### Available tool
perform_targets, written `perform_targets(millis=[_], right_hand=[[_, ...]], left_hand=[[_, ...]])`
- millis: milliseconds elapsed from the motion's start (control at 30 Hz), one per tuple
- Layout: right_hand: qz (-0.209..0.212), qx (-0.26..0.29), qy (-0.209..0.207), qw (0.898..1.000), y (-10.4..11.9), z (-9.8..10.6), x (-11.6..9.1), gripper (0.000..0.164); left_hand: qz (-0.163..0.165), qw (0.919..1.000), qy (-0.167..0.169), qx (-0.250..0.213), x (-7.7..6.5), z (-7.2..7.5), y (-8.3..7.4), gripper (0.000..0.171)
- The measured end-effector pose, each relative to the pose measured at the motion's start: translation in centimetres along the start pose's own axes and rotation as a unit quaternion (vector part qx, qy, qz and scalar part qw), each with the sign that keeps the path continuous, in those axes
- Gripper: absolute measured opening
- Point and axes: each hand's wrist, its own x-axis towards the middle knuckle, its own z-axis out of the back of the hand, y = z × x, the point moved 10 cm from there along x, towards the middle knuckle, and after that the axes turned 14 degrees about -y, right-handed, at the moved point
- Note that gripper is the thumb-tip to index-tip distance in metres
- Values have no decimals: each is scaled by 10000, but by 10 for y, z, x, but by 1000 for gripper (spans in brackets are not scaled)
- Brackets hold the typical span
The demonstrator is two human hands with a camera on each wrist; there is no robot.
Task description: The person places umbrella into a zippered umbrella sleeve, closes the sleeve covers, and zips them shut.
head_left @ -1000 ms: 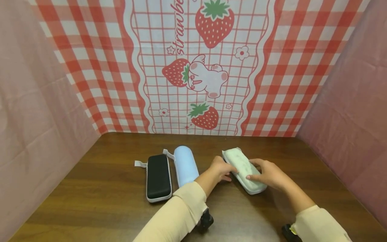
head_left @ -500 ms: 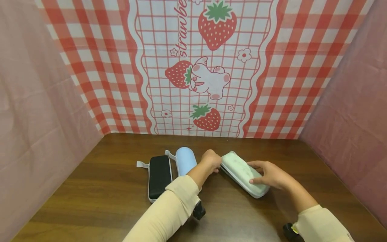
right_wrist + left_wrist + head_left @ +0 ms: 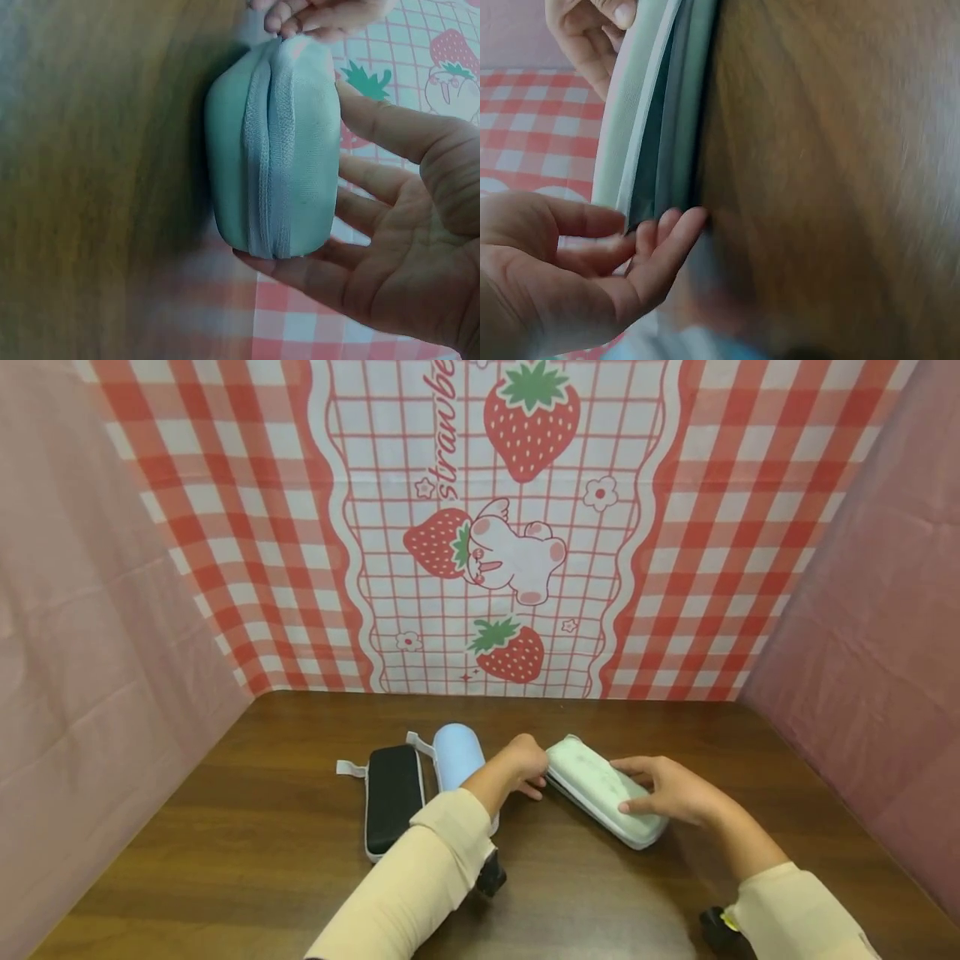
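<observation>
A pale green zippered glasses case (image 3: pixel 596 781) lies slanted on the table. My right hand (image 3: pixel 671 792) grips its near right end, thumb on the lid and fingers around the far side. My left hand (image 3: pixel 525 764) is at the far left corner. In the left wrist view, the thumb and index finger of that left hand (image 3: pixel 577 274) pinch the zipper end; the pull itself is hidden by the fingers. A dark gap (image 3: pixel 654 142) shows between lid and base along the long side. In the right wrist view, the zipper (image 3: pixel 270 157) at the near end has its edges close together.
A black case (image 3: pixel 393 797) with a grey strap lies left on the brown table (image 3: pixel 225 827). Beside it is a light blue case (image 3: pixel 456 756), partly behind my left forearm. A strawberry-print cloth (image 3: pixel 480 527) hangs at the back, with pink cloth on both sides.
My left hand has moved from the middle of the green case's long side to its far left corner, and a gap has opened along the zipper. The right hand still grips the near end.
</observation>
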Motion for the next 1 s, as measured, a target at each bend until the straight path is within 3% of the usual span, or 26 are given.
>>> perform_targets(millis=[200,300,433,500,633,733,900,1000], right_hand=[[177,149,388,9990,-1,-1,0,67],[189,153,548,9982,-2,-2,0,66],[189,13,606,9980,-1,-1,1,64],[170,-38,607,9980,1,-1,1,64],[191,-122,636,9977,6,-3,1,63],[302,-297,615,9972,10,-2,1,63],[477,-753,548,9945,10,2,-1,64],[464,-749,586,9944,6,2,-2,65]], left_hand=[[11,9944,840,647,-3,3,-2,25],[-536,9843,707,1523,1,8,-11,32],[-1285,9593,267,2500,6,17,-28,35],[-1375,9608,424,2371,7,15,-30,41],[-1116,9766,1237,1359,4,4,-23,69],[-995,9758,1638,1055,2,-3,-20,70],[-992,9738,1702,1135,1,-9,-18,61],[-1067,9733,1624,1222,1,-9,-19,56]])
